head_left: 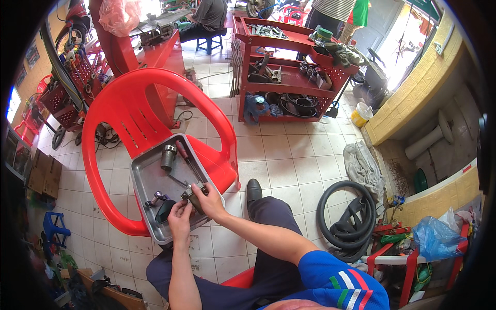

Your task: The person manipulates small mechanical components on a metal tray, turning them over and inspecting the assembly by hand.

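Observation:
My right hand (207, 201) is closed round a greyish metal machine part (189, 195) above the near end of a metal tray (153, 227). My left hand (180, 216) is beside it, fingertips pinched at the part's lower side; whatever they pinch is too small to tell. The tray rests on the seat of a red plastic chair (209, 165). In it lie a dark metal cylinder (168, 157), a screwdriver with a red handle (181, 149), a small metal fitting (156, 198) and a dark rounded piece (164, 212) partly behind my left hand.
A red tool trolley (281, 93) loaded with tools stands ahead. On the right are a black inner tube (324, 217), a grey cloth (363, 165) and a rack with a blue plastic bag (436, 237). A person (206, 18) sits farther back; a blue stool (56, 228) is at left.

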Tool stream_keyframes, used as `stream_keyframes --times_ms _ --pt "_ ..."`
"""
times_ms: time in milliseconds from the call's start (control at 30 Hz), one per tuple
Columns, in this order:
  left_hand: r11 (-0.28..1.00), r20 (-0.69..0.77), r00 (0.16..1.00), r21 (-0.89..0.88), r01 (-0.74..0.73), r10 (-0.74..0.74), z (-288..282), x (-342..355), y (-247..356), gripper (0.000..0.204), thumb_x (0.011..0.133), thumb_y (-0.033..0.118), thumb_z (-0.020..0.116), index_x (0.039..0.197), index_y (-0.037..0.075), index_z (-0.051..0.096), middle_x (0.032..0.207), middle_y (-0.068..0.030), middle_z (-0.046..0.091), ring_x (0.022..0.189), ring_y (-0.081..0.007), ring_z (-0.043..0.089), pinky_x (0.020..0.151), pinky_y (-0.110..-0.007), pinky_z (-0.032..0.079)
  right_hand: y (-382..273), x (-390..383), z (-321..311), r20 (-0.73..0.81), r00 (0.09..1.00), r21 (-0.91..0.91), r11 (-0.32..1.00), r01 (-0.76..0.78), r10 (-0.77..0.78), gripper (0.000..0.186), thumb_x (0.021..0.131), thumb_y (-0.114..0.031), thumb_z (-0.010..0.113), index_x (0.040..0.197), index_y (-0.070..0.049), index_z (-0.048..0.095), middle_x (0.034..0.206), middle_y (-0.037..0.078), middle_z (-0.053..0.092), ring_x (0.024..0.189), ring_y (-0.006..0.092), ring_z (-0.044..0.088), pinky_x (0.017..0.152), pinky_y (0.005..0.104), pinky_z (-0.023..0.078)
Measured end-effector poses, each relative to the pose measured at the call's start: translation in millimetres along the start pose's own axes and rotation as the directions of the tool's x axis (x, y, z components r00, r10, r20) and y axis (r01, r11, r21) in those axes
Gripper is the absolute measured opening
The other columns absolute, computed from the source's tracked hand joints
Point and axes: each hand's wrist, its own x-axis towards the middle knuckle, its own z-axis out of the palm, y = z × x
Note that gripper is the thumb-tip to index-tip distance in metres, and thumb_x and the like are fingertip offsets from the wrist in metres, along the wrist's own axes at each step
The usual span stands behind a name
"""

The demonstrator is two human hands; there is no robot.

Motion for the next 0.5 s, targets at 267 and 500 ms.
stream_keyframes --times_ms 267,500 --pt "0.999 -0.03 0.999 -0.039 -0.036 0.034 -1.9 3.1 -4.8 0.026 0.094 0.012 0.066 0.114 -0.003 0.066 0.095 -0.003 0.067 0.081 -0.0093 0.062 0.073 -0.023 0.05 -4.7 -0.2 -1.1 -0.011 0.998 0.05 0.996 -0.069 0.069 0.061 0.091 -0.055 0.06 0.104 0.005 0.061 0.091 0.017 0.066 0.086 0.0239 0.063 0.079 0.0351 0.048" --pt "0.997 -0.03 0.997 0.011 -0.071 0.072 2.9 -1.4 4.2 0.027 0.095 0.015 0.065 0.117 -0.001 0.064 0.102 -0.0051 0.069 0.085 -0.0103 0.064 0.075 -0.023 0.05 -7.4 -1.1 -1.1 -0.014 0.993 0.094 0.988 -0.119 0.121 0.059 0.092 -0.055 0.059 0.099 0.003 0.061 0.087 0.015 0.064 0.082 0.0211 0.06 0.076 0.0341 0.047"
